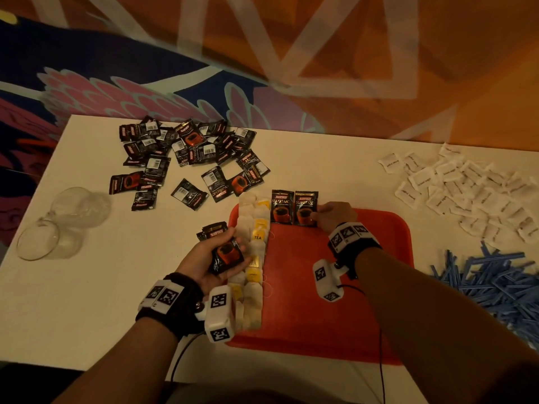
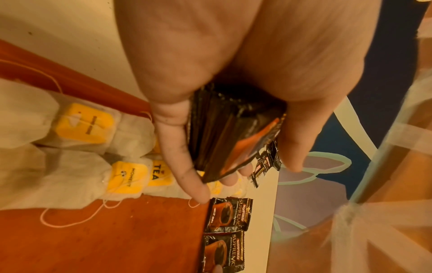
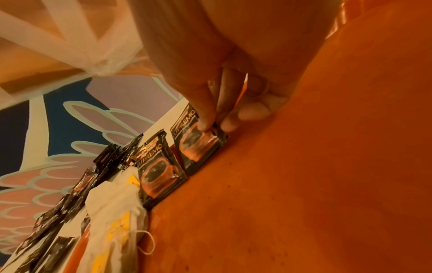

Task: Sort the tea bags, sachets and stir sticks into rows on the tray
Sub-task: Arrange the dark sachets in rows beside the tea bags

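The right hand (image 1: 335, 214) is pinching the lower right corner of a coffee sachet (image 1: 305, 208) between thumb and fingertip, setting it at the far edge of the red tray (image 1: 335, 301), just beside a first sachet (image 1: 281, 206) already lying there; both are hanging partly over the tray's far rim onto the white table (image 1: 87, 301). The left hand (image 1: 204, 258), hovering at the tray's left edge, is gripping a stack of sachets (image 1: 226, 255) with fingers curled round it. A double column of tea bags (image 1: 252, 258) is running along the tray's left side, strings trailing onto the bare red floor. The likely trouble is alignment — as the pinch is letting go, the slick foil could be dragged askew or slid over its neighbour, spoiling the row. Sachets overhanging the rim could also tip off the tray. The stack in the left hand looks loosely fanned and could be spilling onto the tea bags — and the wrist gear is passing close enough to snag a string. Still off the tray are the loose coffee sachets (image 1: 189, 158) beyond its far left corner, the white sachets (image 1: 466, 188) and blue stir sticks (image 1: 495, 281) off its right side.
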`<state>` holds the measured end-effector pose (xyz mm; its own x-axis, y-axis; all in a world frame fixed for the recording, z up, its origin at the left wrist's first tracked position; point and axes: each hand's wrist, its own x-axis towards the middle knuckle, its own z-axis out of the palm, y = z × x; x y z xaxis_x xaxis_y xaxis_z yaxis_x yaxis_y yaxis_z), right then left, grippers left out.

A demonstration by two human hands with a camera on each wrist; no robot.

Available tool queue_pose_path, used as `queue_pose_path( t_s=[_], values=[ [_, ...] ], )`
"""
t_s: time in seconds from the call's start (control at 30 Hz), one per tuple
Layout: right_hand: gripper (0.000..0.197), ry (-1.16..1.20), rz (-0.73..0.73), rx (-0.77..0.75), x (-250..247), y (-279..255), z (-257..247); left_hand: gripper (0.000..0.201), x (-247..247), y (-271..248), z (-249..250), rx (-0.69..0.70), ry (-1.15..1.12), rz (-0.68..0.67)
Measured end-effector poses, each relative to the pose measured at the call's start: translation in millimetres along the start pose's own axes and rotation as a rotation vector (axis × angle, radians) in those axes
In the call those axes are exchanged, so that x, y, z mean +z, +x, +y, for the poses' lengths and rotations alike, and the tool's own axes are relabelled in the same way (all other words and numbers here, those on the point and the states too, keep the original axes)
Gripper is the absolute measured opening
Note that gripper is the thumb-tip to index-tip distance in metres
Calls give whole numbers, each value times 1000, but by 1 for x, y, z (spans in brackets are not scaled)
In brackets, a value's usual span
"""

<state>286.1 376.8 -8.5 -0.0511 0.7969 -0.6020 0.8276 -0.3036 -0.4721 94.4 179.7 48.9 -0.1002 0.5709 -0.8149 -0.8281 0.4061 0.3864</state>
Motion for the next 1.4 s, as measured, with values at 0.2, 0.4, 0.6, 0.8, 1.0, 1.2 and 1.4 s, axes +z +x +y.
queue_pose_path(
  t_s=[0.2, 0.4, 0.6, 0.8, 1.0, 1.2, 1.4],
  values=[
    [30, 17, -15, 12, 5, 4, 3, 13, -1, 1, -1, -2, -6, -6],
    [23, 95, -16, 34, 9, 5, 7, 14, -3, 1, -1, 1, -4, 12],
    [23, 135, -21, 43, 9, 5, 8, 15, -4, 1, -2, 5, 5, 21],
    [26, 140, -14, 40, 11, 7, 9, 17, -6, 1, -3, -1, 8, 28],
    [25, 150, -8, 42, 11, 6, 10, 21, -10, 0, -3, 6, 11, 24],
    [21, 149, -1, 51, 11, 3, 9, 34, -13, 0, -3, -2, -30, 12],
    [28, 151, 10, 54, 8, -3, 10, 32, -11, 2, -6, 19, -31, 25]
  ],
)
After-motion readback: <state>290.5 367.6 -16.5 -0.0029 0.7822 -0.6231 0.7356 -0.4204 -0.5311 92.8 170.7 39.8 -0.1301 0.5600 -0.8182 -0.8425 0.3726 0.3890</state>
